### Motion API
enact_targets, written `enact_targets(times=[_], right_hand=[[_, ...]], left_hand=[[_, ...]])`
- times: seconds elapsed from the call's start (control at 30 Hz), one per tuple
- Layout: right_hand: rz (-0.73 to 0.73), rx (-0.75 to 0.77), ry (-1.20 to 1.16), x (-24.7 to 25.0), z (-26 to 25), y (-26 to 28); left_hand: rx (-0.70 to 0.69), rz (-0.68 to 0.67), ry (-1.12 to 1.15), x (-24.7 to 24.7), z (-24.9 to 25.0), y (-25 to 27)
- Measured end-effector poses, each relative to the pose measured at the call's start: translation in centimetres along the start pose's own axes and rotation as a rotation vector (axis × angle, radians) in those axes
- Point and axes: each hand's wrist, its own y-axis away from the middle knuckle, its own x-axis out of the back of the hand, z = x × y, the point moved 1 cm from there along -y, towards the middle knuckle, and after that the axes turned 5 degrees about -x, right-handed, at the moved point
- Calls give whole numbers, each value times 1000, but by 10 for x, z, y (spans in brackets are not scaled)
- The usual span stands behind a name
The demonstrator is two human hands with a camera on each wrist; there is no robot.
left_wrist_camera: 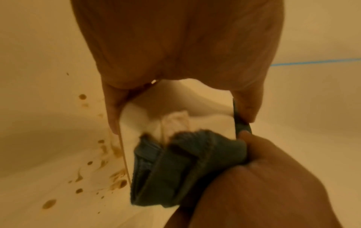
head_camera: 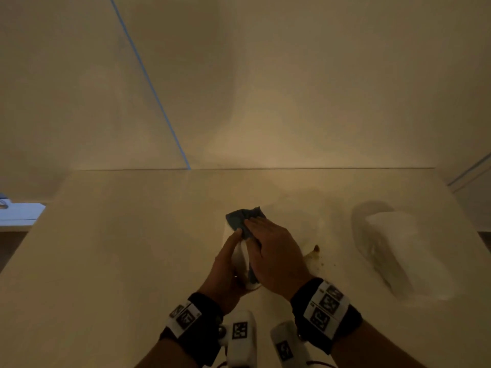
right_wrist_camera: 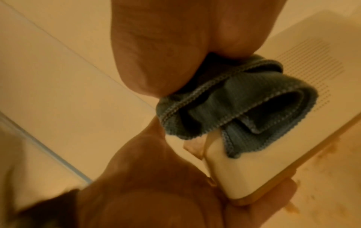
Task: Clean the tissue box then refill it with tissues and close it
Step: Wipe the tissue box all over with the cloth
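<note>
The white tissue box (head_camera: 240,257) is held up on one end near the table's front middle. My left hand (head_camera: 231,251) grips it from the left, thumb on one side and fingers under the other. My right hand (head_camera: 265,235) pinches a crumpled blue-grey cloth (head_camera: 245,219) and presses it against the box's top face. In the left wrist view the cloth (left_wrist_camera: 185,162) covers part of the box (left_wrist_camera: 205,100), and a scrap of pale tissue shows at the opening. The right wrist view shows the cloth (right_wrist_camera: 244,98) bunched on the box (right_wrist_camera: 244,172).
A clear-wrapped pack of white tissues (head_camera: 393,243) lies on the white table (head_camera: 132,261) to the right. Brown spill stains (head_camera: 316,252) dot the table just right of the box, stains (left_wrist_camera: 117,185) close under it. A wall stands behind the table.
</note>
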Motion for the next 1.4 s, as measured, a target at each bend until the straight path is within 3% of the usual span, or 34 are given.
enact_targets(times=[0.23, 0.33, 0.5, 0.63, 0.73, 0.9, 1.0, 1.1, 1.23, 1.33, 1.4], right_hand=[[13, -135, -179, -7, 1, 7], [44, -216, -301, -3, 4, 9], [92, -267, -375, 1, 10, 9], [-12, -161, -278, -7, 7, 17], [-83, -99, -19, -14, 13, 22], [-79, -334, 246, 2, 83, -4], [-61, -472, 165, 15, 115, -24], [12, -313, 61, 8, 79, -23], [30, -23, 77, -8, 0, 22], [49, 57, 140, -15, 5, 34], [93, 0, 129, -15, 24, 28]], left_hand=[[-10, 10, -72, -8, -4, -5], [-54, 98, -77, -4, -17, -8], [9, 202, -114, 5, -23, -15], [-31, 186, -131, -3, -12, -15], [-64, 233, -120, -6, -8, -13], [-91, 317, -196, 7, -3, -1], [-64, 306, -224, 10, -2, 4], [-63, 282, -211, 0, 4, 1], [-200, 280, -117, -10, 17, -2], [-193, 247, -3, -9, 20, 3], [-102, 229, 74, -6, 18, 9]])
